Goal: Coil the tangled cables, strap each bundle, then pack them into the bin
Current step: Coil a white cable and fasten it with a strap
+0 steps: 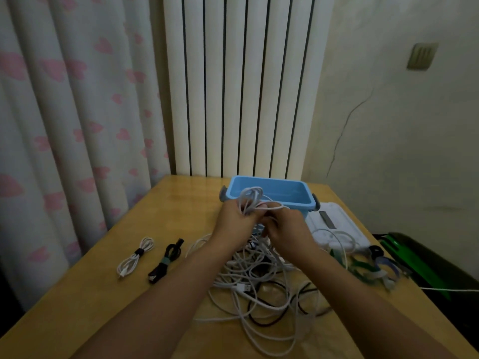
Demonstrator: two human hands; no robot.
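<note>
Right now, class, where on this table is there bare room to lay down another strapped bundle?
Bare wood lies around the two strapped bundles, white and black, and behind them left of the blue bin. The centre is crowded by the cable tangle; the straps fill the right edge.

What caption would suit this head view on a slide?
Both hands coil a white cable over a tangled pile, two strapped bundles lying left, blue bin waiting behind.

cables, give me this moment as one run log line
step: coiling | left hand: holds white coil | right hand: feeds cable | strapped: two bundles | bin: no bundles visible | tangle: remains
</note>
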